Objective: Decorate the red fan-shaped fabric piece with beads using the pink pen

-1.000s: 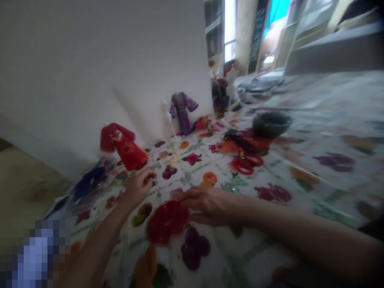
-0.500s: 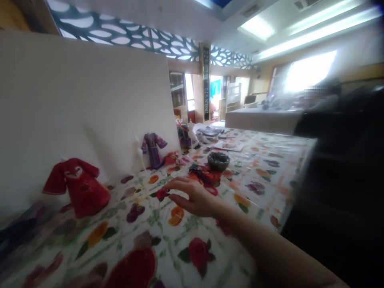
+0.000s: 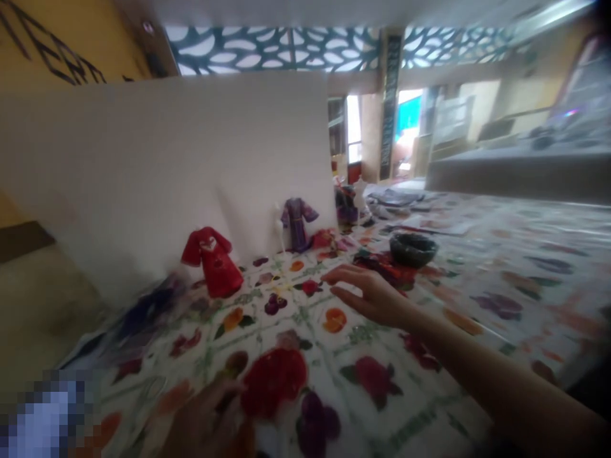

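My right hand (image 3: 370,294) reaches out over the middle of the flower-and-fruit patterned table cover (image 3: 334,356). Its fingers are stretched, with a gap between thumb and forefinger, and I see nothing held there. Low in the view, my left hand (image 3: 205,413) is dark and blurred. Its fingertips are at the left edge of a rounded red piece (image 3: 274,381), which looks like cloth. Whether they grip it is unclear. A small red dress (image 3: 217,264) stands by the white board, and a small purple robe (image 3: 298,224) stands farther right.
A dark bowl (image 3: 413,249) sits beyond my right hand, beside crumpled red cloth (image 3: 382,266). The white board (image 3: 191,152) rises behind the small garments. Dark blue fabric (image 3: 147,308) lies at left. Papers (image 3: 398,196) and a small white dress form (image 3: 360,197) stand farther back.
The view has swung right-to-left, so the table things shift right and more of the left side shows. My left hand is more visible. My right hand stays outstretched over the cover.
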### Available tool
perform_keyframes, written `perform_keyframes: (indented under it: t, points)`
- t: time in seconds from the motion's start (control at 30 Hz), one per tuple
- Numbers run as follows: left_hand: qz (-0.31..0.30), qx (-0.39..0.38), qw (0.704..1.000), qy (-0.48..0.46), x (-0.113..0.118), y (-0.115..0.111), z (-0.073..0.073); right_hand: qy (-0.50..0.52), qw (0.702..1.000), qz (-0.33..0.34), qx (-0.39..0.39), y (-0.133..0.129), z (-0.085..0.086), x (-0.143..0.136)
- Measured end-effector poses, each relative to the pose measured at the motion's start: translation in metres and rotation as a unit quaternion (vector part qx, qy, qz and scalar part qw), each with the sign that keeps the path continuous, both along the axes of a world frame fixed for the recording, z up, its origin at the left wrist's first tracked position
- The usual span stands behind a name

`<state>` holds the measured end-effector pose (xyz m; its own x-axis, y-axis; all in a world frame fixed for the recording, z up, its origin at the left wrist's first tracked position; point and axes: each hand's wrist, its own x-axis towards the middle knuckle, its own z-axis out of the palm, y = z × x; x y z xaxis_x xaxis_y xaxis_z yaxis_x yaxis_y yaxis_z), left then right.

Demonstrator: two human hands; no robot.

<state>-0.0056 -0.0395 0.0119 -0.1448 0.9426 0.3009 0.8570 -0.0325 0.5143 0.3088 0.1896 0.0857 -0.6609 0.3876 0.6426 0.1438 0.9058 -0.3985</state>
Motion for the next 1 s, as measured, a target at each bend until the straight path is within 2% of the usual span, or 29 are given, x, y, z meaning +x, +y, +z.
perform_keyframes:
  t: [0.07, 0.17, 0.3, 0.37, 0.47, 0.57, 0.67, 0.73, 0.87, 1.0]
  points:
    - [-0.017, -0.005, 1.0, -0.017, 0.004, -0.001, 0.002, -0.009, 1.0, 0.019, -0.003, 0.0, 0.0, -0.01]
    - [-0.04, -0.012, 0.999, -0.025, 0.01, 0.001, 0.013, -0.022, 0.999, 0.038, -0.002, 0.0, -0.001, -0.024]
    - [-0.024, -0.031, 0.999, -0.016, 0.01, 0.012, 0.034, -0.031, 0.997, 0.075, 0.012, -0.002, -0.009, -0.04]
    - [-0.017, -0.049, 0.999, -0.012, 0.006, 0.022, 0.039, -0.034, 0.995, 0.094, 0.011, -0.006, -0.017, -0.047]
    - [-0.013, -0.077, 0.997, -0.008, -0.001, 0.043, 0.037, -0.04, 0.993, 0.111, -0.001, -0.01, -0.032, -0.052]
    - [-0.006, -0.094, 0.996, 0.007, -0.007, 0.067, 0.027, -0.057, 0.991, 0.115, -0.02, -0.013, -0.047, -0.054]
    - [0.012, -0.092, 0.995, 0.027, -0.01, 0.091, 0.019, -0.078, 0.99, 0.118, -0.027, -0.016, -0.055, -0.053]
    - [0.024, -0.084, 0.995, 0.038, -0.013, 0.103, 0.02, -0.088, 0.988, 0.123, -0.026, -0.018, -0.057, -0.052]
    - [0.062, -0.04, 0.996, 0.049, -0.028, 0.112, 0.039, -0.103, 0.986, 0.134, 0.001, -0.02, -0.06, -0.05]
    - [0.104, 0.002, 0.993, 0.053, -0.044, 0.104, 0.057, -0.113, 0.984, 0.138, 0.016, -0.02, -0.063, -0.047]
